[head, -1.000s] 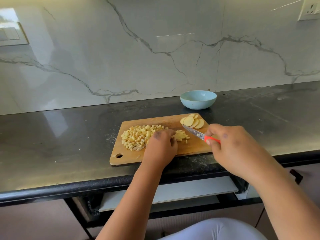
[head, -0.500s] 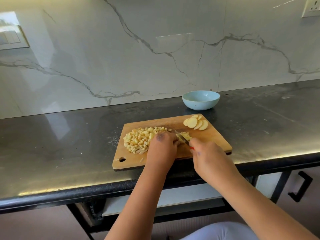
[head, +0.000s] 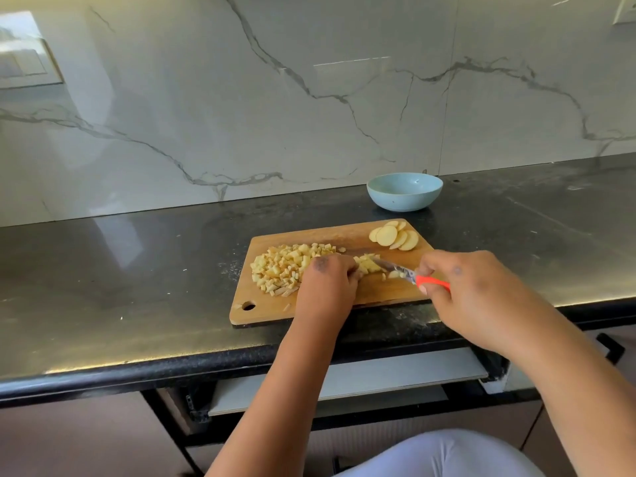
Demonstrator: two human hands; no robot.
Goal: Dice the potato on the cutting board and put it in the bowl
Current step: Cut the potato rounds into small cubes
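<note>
A glossy black stone table (head: 137, 270) runs below a white veined marble wall (head: 241, 98). On its rectangular wooden cutting board (head: 344, 235), pale yellow potato lies as a heap of small cubes (head: 282, 266) at the left, a half-cut clump (head: 368, 264) mid-board, and flat round slices (head: 394, 235) at the far right corner. The left hand (head: 330, 287) curls over the clump, pressing it. The right hand (head: 475, 297) grips an orange-handled steel knife (head: 409, 274), blade pointing left into the clump. A round pale-blue bowl (head: 404, 191) stands behind the board.
</note>
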